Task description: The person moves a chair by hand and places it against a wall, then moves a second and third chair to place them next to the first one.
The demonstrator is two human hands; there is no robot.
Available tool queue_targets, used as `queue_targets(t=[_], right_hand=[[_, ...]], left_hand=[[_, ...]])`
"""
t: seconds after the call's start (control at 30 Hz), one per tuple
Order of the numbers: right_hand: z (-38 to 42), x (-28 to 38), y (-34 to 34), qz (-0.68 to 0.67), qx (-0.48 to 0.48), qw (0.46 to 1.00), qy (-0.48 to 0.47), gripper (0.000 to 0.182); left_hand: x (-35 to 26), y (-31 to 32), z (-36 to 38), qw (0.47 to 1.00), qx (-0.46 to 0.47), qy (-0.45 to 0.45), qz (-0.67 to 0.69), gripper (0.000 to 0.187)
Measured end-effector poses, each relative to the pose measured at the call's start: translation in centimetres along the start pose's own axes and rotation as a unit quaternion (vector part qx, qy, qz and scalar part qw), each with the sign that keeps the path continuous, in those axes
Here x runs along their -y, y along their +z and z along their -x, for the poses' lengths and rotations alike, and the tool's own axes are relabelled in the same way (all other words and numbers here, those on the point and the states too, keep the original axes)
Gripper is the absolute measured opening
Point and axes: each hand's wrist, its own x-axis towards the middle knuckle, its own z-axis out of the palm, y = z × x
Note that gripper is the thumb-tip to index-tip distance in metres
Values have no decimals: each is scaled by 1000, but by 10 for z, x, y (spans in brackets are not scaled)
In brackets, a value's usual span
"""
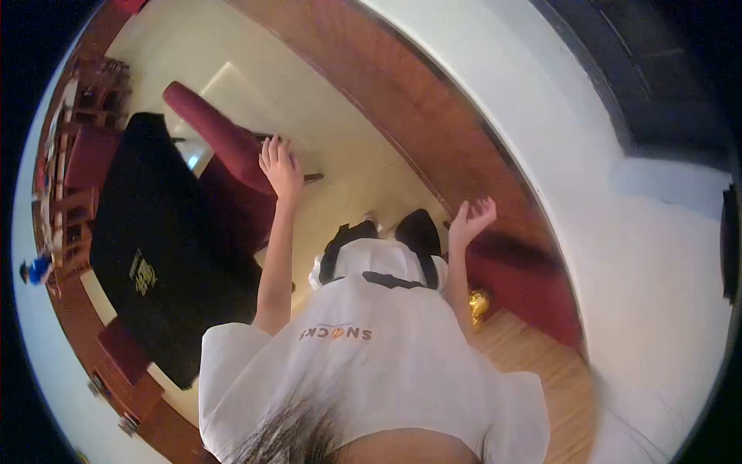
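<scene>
My left hand is raised in front of a dark red upholstered chair, its fingers apart and holding nothing. On the other side, my right hand hangs in the air near the brown wood panel, with its fingers loosely curled and apart and nothing in them. Between the two arms is the white shirt that I wear, with printed lettering on the chest. A table with a black cloth and a small gold-coloured print stands to the left of my left arm.
A red seat is at the right, beside a shiny gold item. More wooden chairs line the far left. A person in blue is at the left edge. Pale floor lies ahead.
</scene>
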Motion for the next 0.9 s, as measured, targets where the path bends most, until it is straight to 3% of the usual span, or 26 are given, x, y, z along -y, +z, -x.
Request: queue_targets(t=[0.17,0.33,0.4,0.47,0.57,0.63,0.73,0.9], right_hand=[[123,-21,-6,-59,166,984,20,32],[222,-24,-10,-4,275,962,8,16],[249,-34,-1,-78,306,949,22,13],[255,-37,12,-26,330,944,-9,14],[251,-19,52,-84,422,903,-5,16],[242,-7,76,-83,443,892,-28,15],[238,22,104,-72,482,870,-75,14],[260,63,165,-44,575,813,-83,26]], left_hand=[[50,-59,104,995,-56,19,86,32],[101,-112,186,993,-120,-9,-5,35],[114,-120,197,984,-153,-89,0,42],[120,-118,199,981,-136,-139,27,62],[119,-123,206,973,-113,-201,15,71],[111,-137,209,956,7,-293,2,80],[108,-138,233,954,27,-298,31,89],[82,-140,238,948,8,-306,82,82]])
